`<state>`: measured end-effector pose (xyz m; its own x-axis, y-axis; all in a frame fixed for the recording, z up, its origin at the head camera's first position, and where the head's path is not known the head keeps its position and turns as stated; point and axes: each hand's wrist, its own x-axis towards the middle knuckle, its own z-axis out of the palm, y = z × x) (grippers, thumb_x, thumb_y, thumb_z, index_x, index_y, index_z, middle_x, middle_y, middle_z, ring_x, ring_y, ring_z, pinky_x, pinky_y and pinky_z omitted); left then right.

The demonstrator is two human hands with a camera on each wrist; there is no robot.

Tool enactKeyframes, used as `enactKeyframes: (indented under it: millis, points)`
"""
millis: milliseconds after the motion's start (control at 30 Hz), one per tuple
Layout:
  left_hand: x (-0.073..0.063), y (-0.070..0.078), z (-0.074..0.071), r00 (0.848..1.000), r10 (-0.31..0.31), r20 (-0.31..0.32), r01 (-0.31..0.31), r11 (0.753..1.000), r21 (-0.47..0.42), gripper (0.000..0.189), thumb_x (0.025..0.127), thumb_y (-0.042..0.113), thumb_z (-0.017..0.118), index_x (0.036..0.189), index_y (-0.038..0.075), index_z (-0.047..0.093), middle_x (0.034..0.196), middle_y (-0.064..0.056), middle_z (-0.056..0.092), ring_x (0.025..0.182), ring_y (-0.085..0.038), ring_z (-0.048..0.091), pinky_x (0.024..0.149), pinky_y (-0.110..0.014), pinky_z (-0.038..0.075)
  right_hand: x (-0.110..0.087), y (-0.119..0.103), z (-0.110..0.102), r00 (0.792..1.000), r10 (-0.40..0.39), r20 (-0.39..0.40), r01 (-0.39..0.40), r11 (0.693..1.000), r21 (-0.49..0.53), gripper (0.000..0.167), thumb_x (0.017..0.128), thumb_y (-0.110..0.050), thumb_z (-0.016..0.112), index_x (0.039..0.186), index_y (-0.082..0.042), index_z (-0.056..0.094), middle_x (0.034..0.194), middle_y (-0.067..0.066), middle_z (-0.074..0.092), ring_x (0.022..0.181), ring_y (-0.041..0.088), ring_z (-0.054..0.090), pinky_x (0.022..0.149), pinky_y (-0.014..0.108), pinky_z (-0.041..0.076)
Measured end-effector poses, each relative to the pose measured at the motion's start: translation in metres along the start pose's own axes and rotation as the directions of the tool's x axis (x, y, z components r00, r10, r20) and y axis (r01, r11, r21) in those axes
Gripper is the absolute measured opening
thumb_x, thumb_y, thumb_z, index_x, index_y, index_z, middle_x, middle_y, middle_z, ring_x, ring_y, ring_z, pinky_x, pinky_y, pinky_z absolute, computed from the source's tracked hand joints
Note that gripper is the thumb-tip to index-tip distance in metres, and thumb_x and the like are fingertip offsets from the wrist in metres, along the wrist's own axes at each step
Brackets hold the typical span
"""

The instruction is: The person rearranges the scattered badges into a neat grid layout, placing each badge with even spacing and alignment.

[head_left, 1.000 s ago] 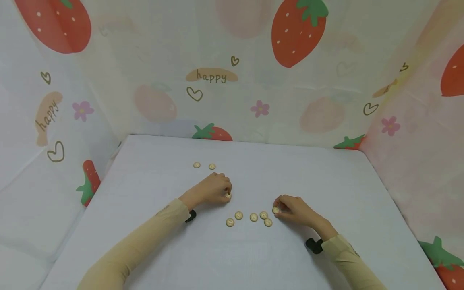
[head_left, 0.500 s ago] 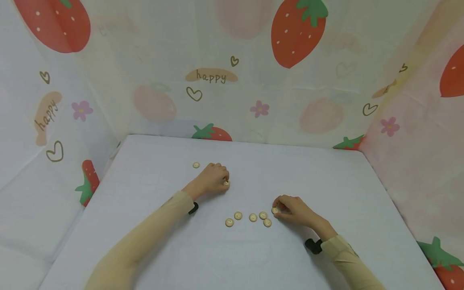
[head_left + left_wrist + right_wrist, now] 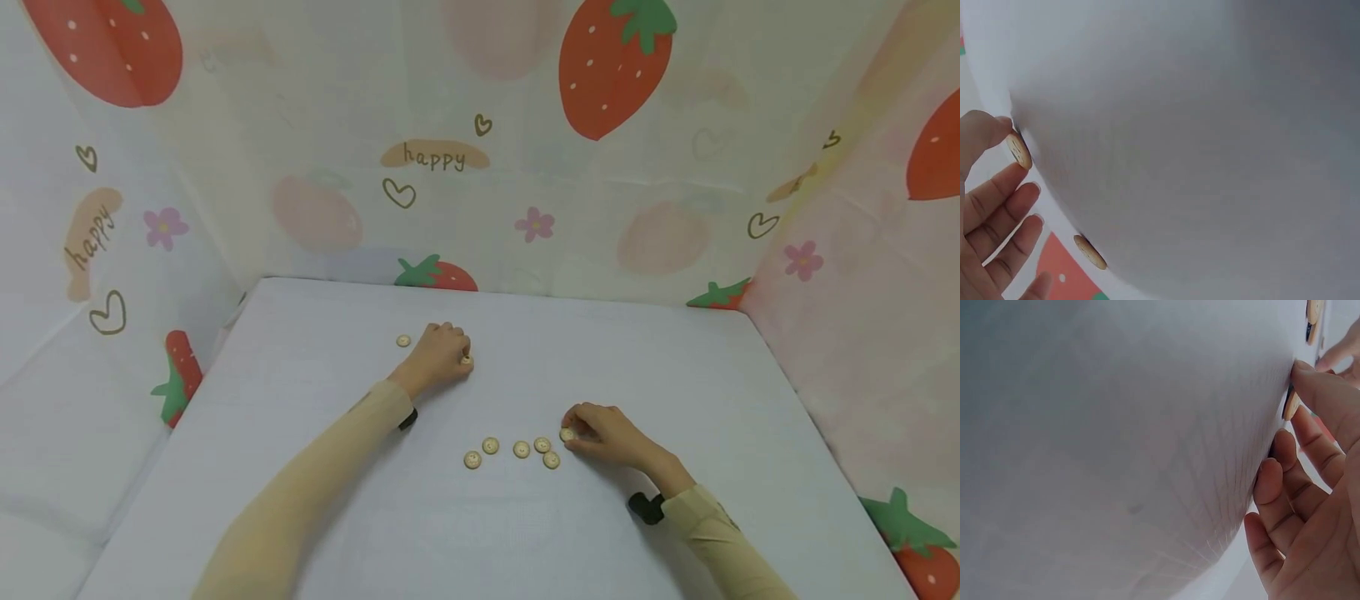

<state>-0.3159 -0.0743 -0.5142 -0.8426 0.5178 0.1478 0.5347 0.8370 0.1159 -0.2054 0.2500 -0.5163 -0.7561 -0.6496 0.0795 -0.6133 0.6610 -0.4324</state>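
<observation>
A round, tan wooden button [image 3: 467, 360] is near the far side of the white table [image 3: 375, 533], a little left of the middle. The person's left hand [image 3: 437, 358] pinches it by the edge, with the thumb at one side and the first finger at the other. The other fingers of that hand are a bit bent and hold nothing. It is hard to tell if this button is lifted or touches the cloth.

A second button [image 3: 567, 434] is nearer the person and more to the right. The right hand [image 3: 607, 433] pinches it between thumb and first finger, low down at the table.

Just left of that hand, five loose buttons [image 3: 521, 449] lie flat in a bumpy row. Two sit at the left end, close but apart. One is in the middle. The last two are at the right end, so close that they seem to touch. One more button [image 3: 403, 341] lies by itself at the back, just left of the left hand.

Both arms have tan sleeves [image 3: 315, 475], and a small black thing [image 3: 647, 507] shows under each wrist. Behind the table hangs a pale cloth [image 3: 330, 108] with a big red strawberry [image 3: 617, 75], a pink flower [image 3: 536, 224] and the word "happy" [image 3: 435, 155].
</observation>
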Motion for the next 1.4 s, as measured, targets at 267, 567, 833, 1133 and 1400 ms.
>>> enactKeyframes:
  millis: [267,567,833,1133,1400]
  points:
    - [0.008,0.0,-0.003,0.995,-0.101,0.007,0.101,0.994,-0.032,0.015,0.081,0.023,0.062,0.085,0.01,0.068,0.088,-0.004,0.064,0.086,-0.024,0.053,0.091,-0.047,0.038,0.0,-0.001,0.0,1.0,-0.003,-0.004,0.003,1.0,-0.004,0.021,0.084,-0.023,0.068,0.1,-0.013,0.06,0.084,-0.006,0.057,0.077,0.008,0.051,0.07,0.024,0.044]
    - [0.012,0.0,-0.004,0.986,-0.167,0.006,0.168,0.985,-0.034,0.016,0.08,0.024,0.062,0.083,0.009,0.067,0.084,-0.006,0.062,0.084,-0.025,0.054,0.089,-0.049,0.038,0.001,-0.002,0.002,1.0,0.01,-0.006,-0.01,1.0,-0.012,0.021,0.084,-0.024,0.068,0.1,-0.013,0.06,0.083,-0.006,0.056,0.076,0.007,0.049,0.069,0.024,0.044]
    - [0.012,0.0,-0.011,0.986,-0.159,0.049,0.158,0.987,0.016,0.031,0.081,0.038,0.065,0.099,0.012,0.067,0.098,-0.004,0.064,0.095,-0.026,0.055,0.092,-0.049,0.038,0.002,-0.003,0.001,1.0,0.021,0.005,-0.021,1.0,-0.011,0.022,0.085,-0.026,0.067,0.101,-0.014,0.06,0.087,-0.006,0.058,0.079,0.007,0.051,0.072,0.025,0.045]
    - [0.011,-0.005,-0.011,0.993,-0.1,0.065,0.099,0.995,0.014,0.024,0.083,0.028,0.063,0.105,0.02,0.067,0.103,0.0,0.062,0.097,-0.024,0.053,0.093,-0.049,0.037,0.001,-0.002,-0.002,1.0,0.021,0.001,-0.021,1.0,-0.016,0.021,0.085,-0.025,0.067,0.101,-0.015,0.06,0.085,-0.007,0.057,0.078,0.006,0.05,0.071,0.025,0.044]
    - [0.012,-0.006,-0.008,0.996,-0.079,0.038,0.079,0.997,0.008,0.018,0.085,0.028,0.062,0.1,0.02,0.069,0.099,-0.001,0.063,0.095,-0.024,0.053,0.092,-0.049,0.038,-0.001,-0.001,0.0,1.0,0.019,0.001,-0.019,1.0,-0.015,0.021,0.085,-0.026,0.067,0.101,-0.014,0.06,0.085,-0.007,0.057,0.077,0.007,0.05,0.071,0.025,0.043]
